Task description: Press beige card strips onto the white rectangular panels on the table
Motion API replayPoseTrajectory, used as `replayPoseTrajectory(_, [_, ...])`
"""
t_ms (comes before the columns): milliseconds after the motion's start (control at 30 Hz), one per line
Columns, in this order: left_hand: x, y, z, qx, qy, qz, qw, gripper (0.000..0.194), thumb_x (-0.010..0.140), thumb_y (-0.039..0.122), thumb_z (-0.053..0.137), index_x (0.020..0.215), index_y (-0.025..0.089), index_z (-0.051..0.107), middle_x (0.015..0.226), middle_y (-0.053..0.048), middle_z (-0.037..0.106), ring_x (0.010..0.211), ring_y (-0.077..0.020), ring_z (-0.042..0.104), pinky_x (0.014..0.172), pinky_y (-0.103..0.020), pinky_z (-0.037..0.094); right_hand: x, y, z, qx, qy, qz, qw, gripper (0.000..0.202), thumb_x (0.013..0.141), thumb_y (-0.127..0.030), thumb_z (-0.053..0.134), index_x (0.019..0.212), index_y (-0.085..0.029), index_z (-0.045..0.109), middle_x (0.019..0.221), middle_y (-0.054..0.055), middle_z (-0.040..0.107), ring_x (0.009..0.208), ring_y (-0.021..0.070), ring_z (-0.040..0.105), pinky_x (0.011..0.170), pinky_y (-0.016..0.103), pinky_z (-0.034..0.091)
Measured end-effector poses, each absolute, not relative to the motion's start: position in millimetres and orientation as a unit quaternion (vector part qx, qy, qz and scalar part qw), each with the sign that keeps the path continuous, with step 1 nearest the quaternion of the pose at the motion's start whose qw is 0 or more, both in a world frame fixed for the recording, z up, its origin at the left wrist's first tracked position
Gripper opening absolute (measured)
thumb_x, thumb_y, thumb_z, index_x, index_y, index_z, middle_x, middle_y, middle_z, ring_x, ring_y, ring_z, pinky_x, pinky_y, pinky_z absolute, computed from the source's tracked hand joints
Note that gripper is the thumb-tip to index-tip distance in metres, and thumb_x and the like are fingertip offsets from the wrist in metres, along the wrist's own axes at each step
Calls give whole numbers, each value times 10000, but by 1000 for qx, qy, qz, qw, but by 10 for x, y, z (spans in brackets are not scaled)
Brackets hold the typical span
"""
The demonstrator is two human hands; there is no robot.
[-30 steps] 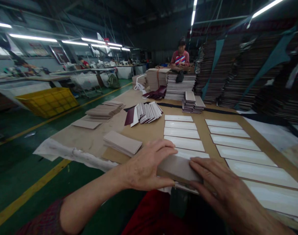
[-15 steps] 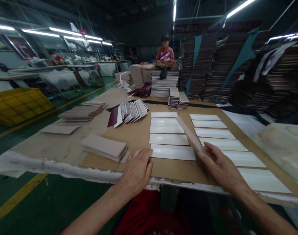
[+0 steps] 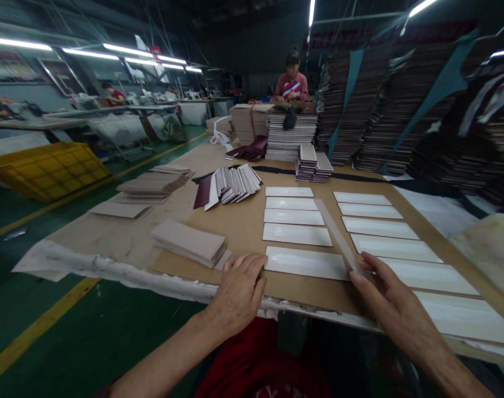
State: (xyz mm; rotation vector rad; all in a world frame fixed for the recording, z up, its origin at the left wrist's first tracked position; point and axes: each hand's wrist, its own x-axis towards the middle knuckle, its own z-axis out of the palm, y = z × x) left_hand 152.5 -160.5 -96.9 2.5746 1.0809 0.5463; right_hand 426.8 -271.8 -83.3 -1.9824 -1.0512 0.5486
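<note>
On the tabletop, my left hand (image 3: pixel 241 287) is bent with its fingers together, its fingertips at the left end of the nearest white-faced strip (image 3: pixel 305 263). That strip has a glossy face and a thin dark border. My right hand (image 3: pixel 387 290) pinches the near end of a plain beige cardboard strip (image 3: pixel 335 232), which slants away between two columns of white-faced strips. The thumb is close to the right end of the nearest white-faced strip. Left of my left hand lies a stack of beige cardboard strips (image 3: pixel 189 240).
More cardboard pieces (image 3: pixel 148 185) lie at the left. A fanned row of strips (image 3: pixel 237 184) and small stacks (image 3: pixel 308 163) stand farther back. Tall piles (image 3: pixel 347 110) rise behind at right. A co-worker (image 3: pixel 292 85) sits across the table. A yellow bin (image 3: pixel 48 171) stands on the floor.
The nearest white-faced strip has shifted slightly towards me, widening the gap behind it. My right hand keeps the cardboard strip. The whole view has swung a little left.
</note>
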Motion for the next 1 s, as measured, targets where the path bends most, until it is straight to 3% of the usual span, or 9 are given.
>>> replayPoseTrajectory(133, [1566,-1543,-930,898,378,172,148,407,927,190,501,1330,132,516,1295,-139,627,1199,-312,517,1037,-527,394,4384,-2623,-810,-805,-396,178,404,862,805,-730,515,1432,-141,463,1325,165,628,1143,322,656,1025,450,513])
replayPoseTrajectory(400, [1647,-1513,-948,902,373,170,138,404,934,197,483,1335,156,515,1334,-136,622,1233,-314,513,1040,-540,392,4415,-2444,-1025,-776,-537,103,315,675,926,-591,415,1408,-121,454,1328,202,585,1171,347,612,1027,518,481])
replayPoseTrajectory(567, [1587,-1536,-964,898,369,191,146,396,923,178,497,1318,157,518,1300,-135,633,1203,-317,533,1035,-548,403,4347,-2552,-1031,-774,-541,105,312,678,947,-610,403,1410,-116,450,1342,209,577,1197,350,601,1038,524,480])
replayPoseTrajectory(767, [1312,-1691,-953,896,346,226,162,385,950,185,480,1335,165,488,1279,-131,628,1187,-292,551,1052,-534,401,4255,-2837,-984,-749,-555,154,326,695,917,-684,444,1389,-178,507,1394,172,592,1256,355,586,1055,538,493])
replayPoseTrajectory(900, [1218,-1703,-926,888,347,233,190,419,943,202,501,1359,171,466,1339,-137,598,1243,-285,535,1079,-522,400,4422,-2904,-900,-721,-579,121,360,563,904,-651,532,1326,-285,605,1378,78,625,1265,345,585,1058,527,507])
replayPoseTrajectory(1000, [1235,-1643,-924,879,355,243,207,436,939,239,523,1366,168,466,1343,-143,597,1248,-286,540,1098,-521,395,4547,-2867,-875,-693,-626,118,337,479,891,-621,592,1279,-351,667,1356,32,649,1247,343,601,1091,565,472])
